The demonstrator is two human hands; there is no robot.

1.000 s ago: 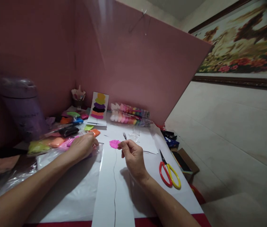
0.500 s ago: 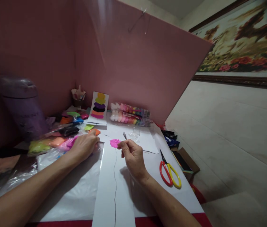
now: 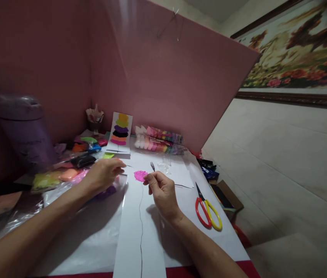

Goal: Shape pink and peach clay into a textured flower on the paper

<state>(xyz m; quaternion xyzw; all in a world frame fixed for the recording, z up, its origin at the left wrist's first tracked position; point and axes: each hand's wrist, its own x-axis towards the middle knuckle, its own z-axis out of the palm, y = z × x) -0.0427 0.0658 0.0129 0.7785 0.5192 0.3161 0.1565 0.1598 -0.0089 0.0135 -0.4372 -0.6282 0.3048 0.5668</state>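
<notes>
An oval of pink clay (image 3: pixel 140 176) with a ridged surface sits on a long white card (image 3: pixel 134 227), above a thin wavy drawn line. My right hand (image 3: pixel 163 189) is closed, its thumb and index fingertips at the oval's right edge. A small fork (image 3: pixel 152 166) sticks up from behind that hand, tines away from me; its handle is hidden and appears to be in the hand. My left hand (image 3: pixel 105 173) hovers over the clay packets, fingers pinched together. Whatever may be between its fingertips is too small to make out.
Clay packets (image 3: pixel 47 180) crowd the left, beside a purple bottle (image 3: pixel 27 135). Scissors (image 3: pixel 206 212) lie at the right. Behind stand a card with coloured bands (image 3: pixel 119 133) and bagged clay sticks (image 3: pixel 157 143). A pink panel (image 3: pixel 157 77) slants across the back.
My left hand has lifted off the orange packet and shifted slightly, its fingers now pinched. The right hand and pink clay have stayed put.
</notes>
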